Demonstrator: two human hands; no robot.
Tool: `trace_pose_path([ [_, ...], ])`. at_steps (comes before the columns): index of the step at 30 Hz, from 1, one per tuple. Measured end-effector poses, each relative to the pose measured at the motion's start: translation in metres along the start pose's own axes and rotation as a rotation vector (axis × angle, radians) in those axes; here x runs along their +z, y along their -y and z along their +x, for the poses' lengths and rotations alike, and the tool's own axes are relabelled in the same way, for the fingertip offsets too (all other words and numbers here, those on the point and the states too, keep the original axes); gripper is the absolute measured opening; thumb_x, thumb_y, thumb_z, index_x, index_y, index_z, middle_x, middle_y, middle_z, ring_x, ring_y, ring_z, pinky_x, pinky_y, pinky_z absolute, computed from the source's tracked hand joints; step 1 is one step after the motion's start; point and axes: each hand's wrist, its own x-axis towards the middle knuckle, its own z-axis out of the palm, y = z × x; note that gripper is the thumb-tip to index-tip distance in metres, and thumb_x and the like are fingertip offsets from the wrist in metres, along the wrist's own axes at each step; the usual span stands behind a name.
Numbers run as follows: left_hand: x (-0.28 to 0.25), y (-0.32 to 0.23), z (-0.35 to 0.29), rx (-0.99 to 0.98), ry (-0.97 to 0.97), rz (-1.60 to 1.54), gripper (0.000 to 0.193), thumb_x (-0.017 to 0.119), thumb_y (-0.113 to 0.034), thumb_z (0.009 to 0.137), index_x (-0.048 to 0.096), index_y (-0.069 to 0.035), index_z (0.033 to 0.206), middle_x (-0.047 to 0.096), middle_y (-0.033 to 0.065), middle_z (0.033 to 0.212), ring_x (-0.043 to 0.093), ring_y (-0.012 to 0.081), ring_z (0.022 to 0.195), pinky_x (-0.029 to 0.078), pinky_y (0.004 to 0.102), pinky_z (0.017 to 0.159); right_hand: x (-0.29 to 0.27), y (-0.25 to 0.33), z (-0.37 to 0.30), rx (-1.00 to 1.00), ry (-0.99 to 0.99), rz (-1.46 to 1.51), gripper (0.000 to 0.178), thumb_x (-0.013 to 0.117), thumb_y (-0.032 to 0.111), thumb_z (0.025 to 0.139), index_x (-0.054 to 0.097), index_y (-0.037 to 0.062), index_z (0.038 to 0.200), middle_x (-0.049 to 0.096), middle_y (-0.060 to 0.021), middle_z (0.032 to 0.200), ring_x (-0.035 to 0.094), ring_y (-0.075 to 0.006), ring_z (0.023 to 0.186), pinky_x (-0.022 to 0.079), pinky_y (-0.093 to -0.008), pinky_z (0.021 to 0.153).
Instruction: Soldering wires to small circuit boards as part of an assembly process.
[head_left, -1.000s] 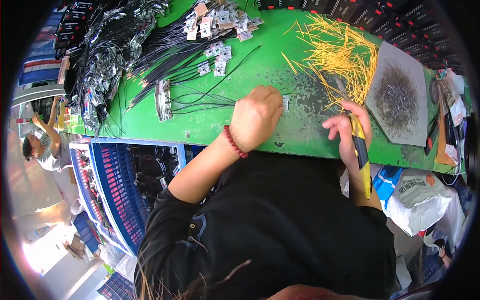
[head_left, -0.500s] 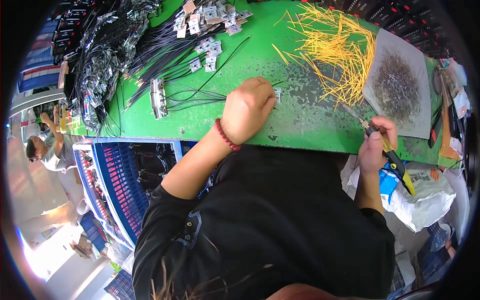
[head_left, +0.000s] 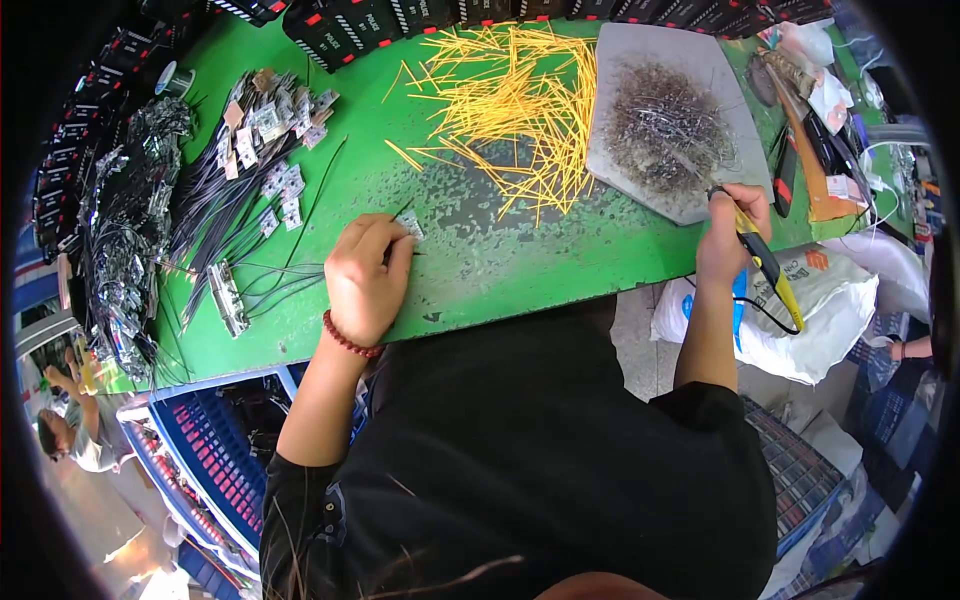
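Observation:
My left hand (head_left: 368, 272), a red bead bracelet at its wrist, rests on the green table with fingers closed over black wires (head_left: 290, 268). A small pale circuit board (head_left: 410, 224) pokes out by its fingertips; the exact grip is hidden underneath. These wires run left to a silver metal strip (head_left: 227, 298). In my right hand (head_left: 730, 235) is a yellow and black soldering iron (head_left: 764, 262), its tip over dark, stringy residue (head_left: 668, 125) on a grey pad (head_left: 620, 185). Loose thin yellow wires (head_left: 510, 95) lie between my hands.
Black wires with small boards (head_left: 265, 120) and a tangled dark bundle (head_left: 125, 240) lie at left, near a solder spool (head_left: 175, 78). Black boxes (head_left: 350, 35) line the far edge. Below the table are a blue crate (head_left: 215, 450) and a white sack (head_left: 825, 310). Another person (head_left: 85, 430) is at far left.
The view has shifted, so the table's contents appear further left. My right hand has moved the soldering iron from beside the yellow wires onto the grey pad. My left hand keeps its place.

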Motion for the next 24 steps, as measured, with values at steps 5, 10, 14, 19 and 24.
trace_pose_path([
  [5, -0.004, -0.005, 0.002, -0.098, 0.050, -0.052, 0.009, 0.069, 0.003, 0.075, 0.062, 0.001, 0.080, 0.065, 0.0148, 0.086, 0.063, 0.0292, 0.072, 0.052, 0.0348, 0.065, 0.000, -0.007, 0.003, -0.010, 0.016, -0.036, 0.004, 0.061, -0.001, 0.079, 0.058, 0.0015, 0.081, 0.056, 0.0008, 0.076, 0.049, -0.0056, 0.069, 0.040, -0.0217, 0.064],
  [10, -0.004, -0.004, 0.003, -0.117, 0.056, -0.080, 0.008, 0.068, 0.003, 0.076, 0.062, 0.002, 0.080, 0.065, 0.0147, 0.085, 0.063, 0.0276, 0.068, 0.051, 0.0336, 0.062, 0.001, 0.004, 0.008, 0.002, 0.035, 0.091, 0.004, 0.060, -0.002, 0.078, 0.057, 0.0010, 0.079, 0.055, 0.0001, 0.075, 0.048, -0.0059, 0.068, 0.039, -0.0215, 0.063],
  [14, -0.005, -0.005, 0.004, -0.105, 0.050, -0.075, 0.007, 0.068, 0.003, 0.076, 0.061, 0.002, 0.079, 0.065, 0.0144, 0.084, 0.062, 0.0272, 0.068, 0.051, 0.0335, 0.061, 0.003, -0.008, 0.032, -0.091, 0.039, 0.026, 0.008, 0.063, -0.002, 0.079, 0.057, 0.0029, 0.080, 0.052, 0.0038, 0.070, 0.045, -0.0030, 0.062, 0.036, -0.0196, 0.056],
  [19, -0.004, -0.005, 0.005, -0.112, 0.056, -0.074, 0.007, 0.068, 0.003, 0.076, 0.061, 0.001, 0.079, 0.065, 0.0143, 0.084, 0.062, 0.0272, 0.068, 0.051, 0.0336, 0.062, 0.008, -0.029, 0.035, 0.009, 0.087, 0.070, 0.008, 0.065, -0.001, 0.079, 0.058, 0.0030, 0.079, 0.053, 0.0041, 0.071, 0.045, -0.0027, 0.062, 0.035, -0.0187, 0.056],
  [24, -0.003, -0.005, 0.003, -0.137, 0.051, -0.082, 0.007, 0.067, 0.003, 0.076, 0.061, 0.001, 0.079, 0.065, 0.0137, 0.084, 0.062, 0.0277, 0.070, 0.051, 0.0345, 0.064, 0.010, -0.031, 0.034, 0.030, 0.097, 0.086, 0.007, 0.065, -0.001, 0.079, 0.059, 0.0027, 0.079, 0.053, 0.0040, 0.071, 0.046, -0.0027, 0.063, 0.035, -0.0186, 0.056],
])
